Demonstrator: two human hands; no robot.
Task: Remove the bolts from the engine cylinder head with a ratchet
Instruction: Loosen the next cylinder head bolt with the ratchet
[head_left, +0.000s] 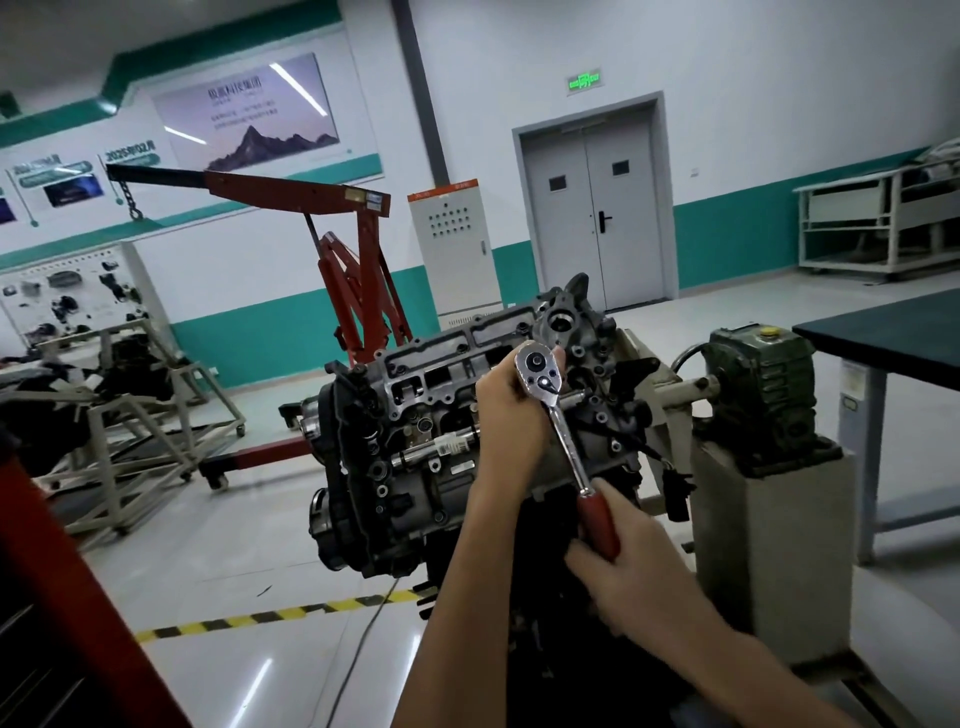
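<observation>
The grey engine cylinder head (447, 364) sits on a stand in the middle of the view, tilted toward me. A chrome ratchet (563, 431) with a red handle lies across its right part, its round head up at the top. My left hand (511, 410) wraps around the ratchet head from behind, thumb at its edge. My right hand (631, 561) grips the red handle lower down. The socket and the bolt under the ratchet head are hidden by my left hand.
A red engine crane (358, 280) stands behind the engine. The stand's green gearbox (761, 384) is to the right, beside a dark-topped table (893, 332). Another engine on a frame (119, 410) is at the left. Yellow-black floor tape (275, 616) runs below.
</observation>
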